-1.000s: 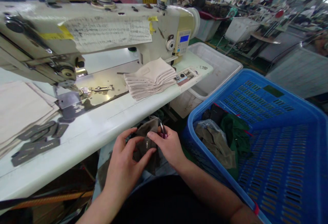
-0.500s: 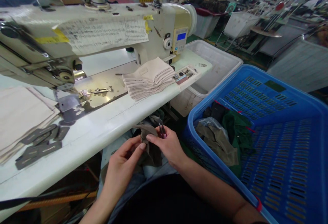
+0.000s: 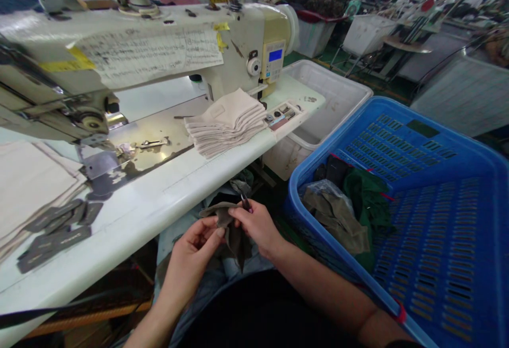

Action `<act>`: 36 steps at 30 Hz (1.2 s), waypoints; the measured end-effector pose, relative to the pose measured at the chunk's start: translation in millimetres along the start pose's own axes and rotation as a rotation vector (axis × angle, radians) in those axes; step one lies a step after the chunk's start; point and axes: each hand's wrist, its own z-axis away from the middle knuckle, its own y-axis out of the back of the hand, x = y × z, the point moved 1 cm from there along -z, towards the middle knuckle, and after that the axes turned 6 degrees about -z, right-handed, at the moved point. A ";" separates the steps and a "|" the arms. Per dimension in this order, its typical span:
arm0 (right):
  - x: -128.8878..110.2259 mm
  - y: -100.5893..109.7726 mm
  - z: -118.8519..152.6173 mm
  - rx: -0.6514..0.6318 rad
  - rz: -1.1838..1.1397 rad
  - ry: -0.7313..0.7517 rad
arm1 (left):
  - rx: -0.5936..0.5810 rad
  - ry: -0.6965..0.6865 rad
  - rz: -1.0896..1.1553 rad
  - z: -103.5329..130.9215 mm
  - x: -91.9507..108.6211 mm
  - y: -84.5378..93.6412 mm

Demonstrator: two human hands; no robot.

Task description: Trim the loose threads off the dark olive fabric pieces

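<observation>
Below the table's front edge, over my lap, both hands hold a small olive-brown fabric piece (image 3: 234,234). My left hand (image 3: 194,252) pinches its left side. My right hand (image 3: 258,226) grips its upper right edge and also holds small thread snips (image 3: 245,203), whose tips stick up above the fingers. The lower part of the fabric hangs down between the two hands.
A cream sewing machine (image 3: 151,45) stands on the white table (image 3: 159,199), with a stack of beige fabric pieces (image 3: 226,122) and dark labels (image 3: 55,228) on it. A blue slotted basket (image 3: 417,199) at my right holds olive and green cloth (image 3: 350,210). A white bin (image 3: 330,98) stands behind it.
The fabric piece has been turned and now hangs longer between the hands. My left hand moved from over its front to pinching its left edge. The view shifted slightly.
</observation>
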 end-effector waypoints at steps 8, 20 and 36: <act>19.6 13.7 -11.5 0.046 -0.064 -0.148 | 0.080 0.008 -0.078 -9.5 -8.6 8.5; -7.7 10.4 16.3 -0.351 0.729 0.777 | -0.006 0.071 0.062 -4.9 4.9 2.8; -1.3 7.3 14.6 -0.148 0.428 0.639 | 0.148 -0.555 -0.549 -11.3 1.3 11.8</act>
